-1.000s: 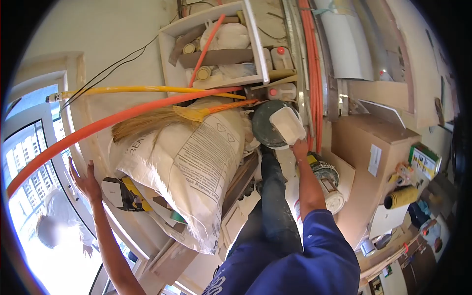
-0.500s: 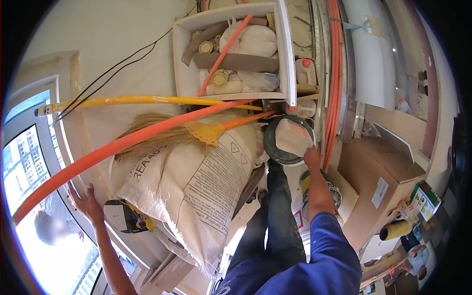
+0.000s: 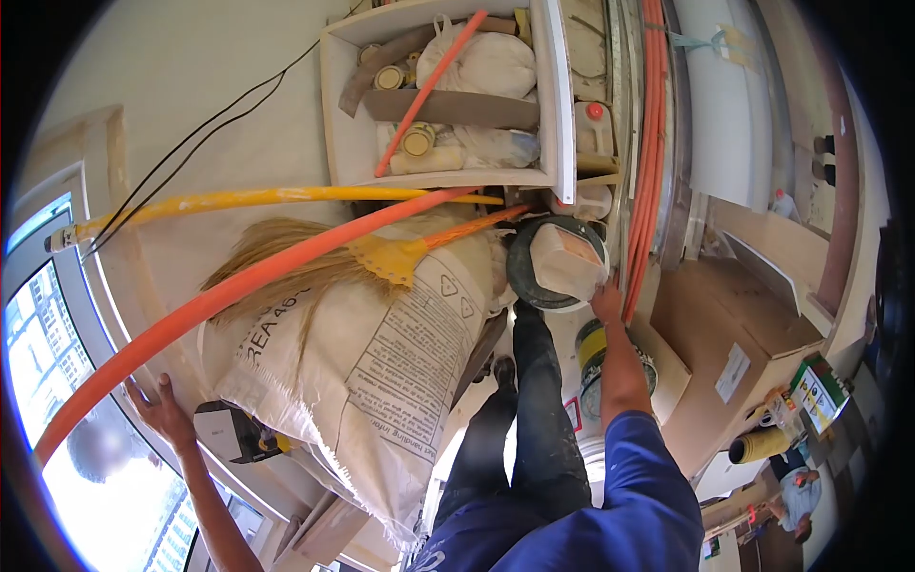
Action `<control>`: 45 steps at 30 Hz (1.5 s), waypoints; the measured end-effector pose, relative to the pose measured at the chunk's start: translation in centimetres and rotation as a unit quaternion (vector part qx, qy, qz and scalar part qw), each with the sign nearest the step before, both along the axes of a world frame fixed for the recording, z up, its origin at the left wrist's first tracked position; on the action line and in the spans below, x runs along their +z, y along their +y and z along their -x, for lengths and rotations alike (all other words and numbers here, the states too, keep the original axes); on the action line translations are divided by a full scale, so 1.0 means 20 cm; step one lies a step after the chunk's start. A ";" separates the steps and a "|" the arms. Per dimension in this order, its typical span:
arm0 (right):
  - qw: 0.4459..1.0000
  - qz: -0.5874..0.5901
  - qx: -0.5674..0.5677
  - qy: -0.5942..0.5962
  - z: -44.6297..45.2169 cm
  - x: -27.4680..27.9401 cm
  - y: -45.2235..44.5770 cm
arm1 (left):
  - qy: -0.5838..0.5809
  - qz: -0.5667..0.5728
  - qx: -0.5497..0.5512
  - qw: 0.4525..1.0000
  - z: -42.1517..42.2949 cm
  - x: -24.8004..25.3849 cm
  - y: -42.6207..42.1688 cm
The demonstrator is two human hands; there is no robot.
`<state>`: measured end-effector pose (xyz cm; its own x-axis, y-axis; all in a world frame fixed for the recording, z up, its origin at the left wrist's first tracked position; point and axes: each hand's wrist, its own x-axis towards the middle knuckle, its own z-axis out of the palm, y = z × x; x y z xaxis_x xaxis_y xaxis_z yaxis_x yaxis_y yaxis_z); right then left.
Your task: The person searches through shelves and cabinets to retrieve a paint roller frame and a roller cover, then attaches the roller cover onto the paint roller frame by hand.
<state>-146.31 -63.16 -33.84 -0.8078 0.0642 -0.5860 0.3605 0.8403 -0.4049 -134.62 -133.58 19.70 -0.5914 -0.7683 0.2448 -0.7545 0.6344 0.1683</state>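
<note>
White tub (image 3: 562, 262): over the dark-rimmed bucket (image 3: 521, 275).
Right grip (image 3: 606, 301): closed on tub's near corner, likely easiest reach.
Left grip (image 3: 164, 414): open, by door frame (image 3: 91, 307), probably for balance.
Bucket rim: sack (image 3: 405, 348) one side, orange pipes (image 3: 651, 191) other; tight sideways.

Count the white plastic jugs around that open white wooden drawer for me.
2: one jug, red-capped, right of the drawer; another jug, partly hidden, above the round black bucket in the picture. More may be hidden.
</note>
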 end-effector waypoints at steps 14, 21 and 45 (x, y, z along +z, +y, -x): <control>0.993 -0.085 0.050 -0.062 0.04 0.01 -0.11 | 0.007 -0.009 -0.023 1.000 -0.01 0.01 -0.01; 0.999 -0.034 -0.007 -0.036 -0.01 0.01 -0.12 | -0.001 -0.009 0.015 1.000 0.01 0.02 0.02; 0.855 0.046 0.458 0.239 1.29 0.47 -2.16 | -0.002 -0.045 -0.043 0.998 0.09 0.03 0.08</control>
